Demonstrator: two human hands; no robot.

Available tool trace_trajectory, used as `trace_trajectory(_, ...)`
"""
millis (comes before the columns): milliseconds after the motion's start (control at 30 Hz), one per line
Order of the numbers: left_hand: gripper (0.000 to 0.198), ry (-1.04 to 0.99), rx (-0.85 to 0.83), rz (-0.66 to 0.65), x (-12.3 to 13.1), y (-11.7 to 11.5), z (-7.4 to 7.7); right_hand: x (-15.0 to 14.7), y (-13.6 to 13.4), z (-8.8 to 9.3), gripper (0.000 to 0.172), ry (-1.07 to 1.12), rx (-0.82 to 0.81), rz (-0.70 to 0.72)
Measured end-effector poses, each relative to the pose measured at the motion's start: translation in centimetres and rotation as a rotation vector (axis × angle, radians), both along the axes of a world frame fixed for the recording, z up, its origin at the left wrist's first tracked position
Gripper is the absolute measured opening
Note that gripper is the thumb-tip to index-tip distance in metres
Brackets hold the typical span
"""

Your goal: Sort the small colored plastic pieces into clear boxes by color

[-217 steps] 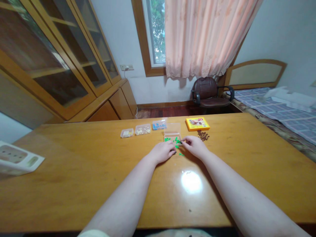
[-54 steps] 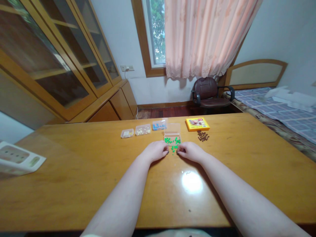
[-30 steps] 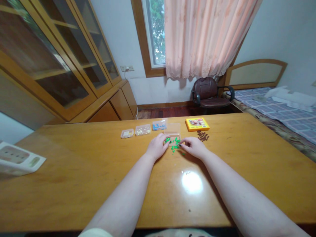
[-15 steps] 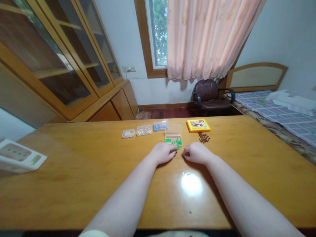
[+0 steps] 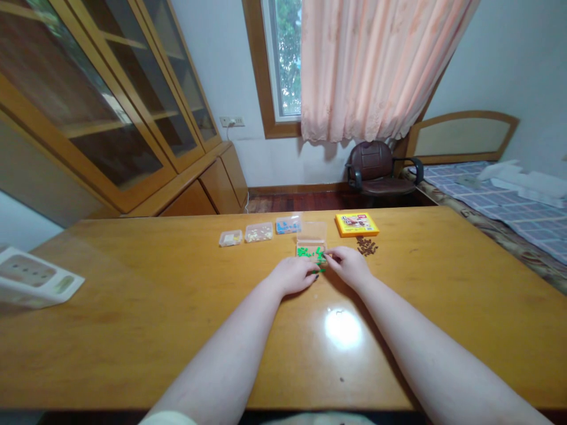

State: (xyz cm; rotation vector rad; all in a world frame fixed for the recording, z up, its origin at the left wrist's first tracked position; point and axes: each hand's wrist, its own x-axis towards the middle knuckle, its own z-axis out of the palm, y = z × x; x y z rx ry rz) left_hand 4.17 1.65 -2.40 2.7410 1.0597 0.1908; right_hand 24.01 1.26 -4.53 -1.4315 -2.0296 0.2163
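A small clear box [image 5: 311, 242] with its lid raised stands mid-table and holds several bright green pieces [image 5: 308, 252]. My right hand [image 5: 349, 267] reaches to the box's right front corner, fingers pinched together over the green pieces; what they hold is too small to name. My left hand [image 5: 293, 275] rests curled on the table just in front of the box, fingertips down beside a loose green piece.
Three small clear boxes [image 5: 259, 231] stand in a row left of the green one. A yellow box [image 5: 355, 224] and a heap of brown pieces [image 5: 365, 246] lie to the right. A white carton [image 5: 31, 283] sits at the left table edge. A chair [image 5: 376, 170] and a bed [image 5: 496, 200] are beyond.
My right hand has moved forward from the table to the box's corner. Fewer green pieces lie loose in front of the box than earlier. My left hand has stayed in place.
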Motion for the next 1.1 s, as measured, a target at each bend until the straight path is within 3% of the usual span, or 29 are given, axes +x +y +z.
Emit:
trace_trajectory(100, 0.029, -0.005, 0.03, 0.061, -0.1, 0.0, 0.1, 0.1, 0.2, 0.0, 0.03, 0.031, -0.024, -0.013)
trace_trajectory(233, 0.029, -0.006, 0.061, 0.162, -0.3, 0.1, 0.1, 0.3, -0.5, 0.7, 0.023, -0.149, -0.158, 0.146)
trace_trajectory(467, 0.034, 0.048, 0.038, 0.138, -0.3, -0.1, 0.4, -0.3, -0.9, 1.1, 0.021, -0.372, -0.219, 0.258)
trace_trajectory(800, 0.031, 0.032, 0.01, 0.104, -0.3, 0.1, 0.0, -0.2, -0.8, 0.8, 0.013, -0.201, -0.225, 0.258)
trace_trajectory(933, 0.031, 0.013, -0.016, 0.031, -0.3, 0.2, -0.2, 0.3, -0.4, 0.7, 0.017, -0.047, -0.136, 0.14)
trace_trajectory(1100, 0.03, 0.008, -0.036, 0.041, -0.3, 0.1, -0.1, 1.2, 0.1, 0.7, 0.018, -0.074, -0.164, 0.097)
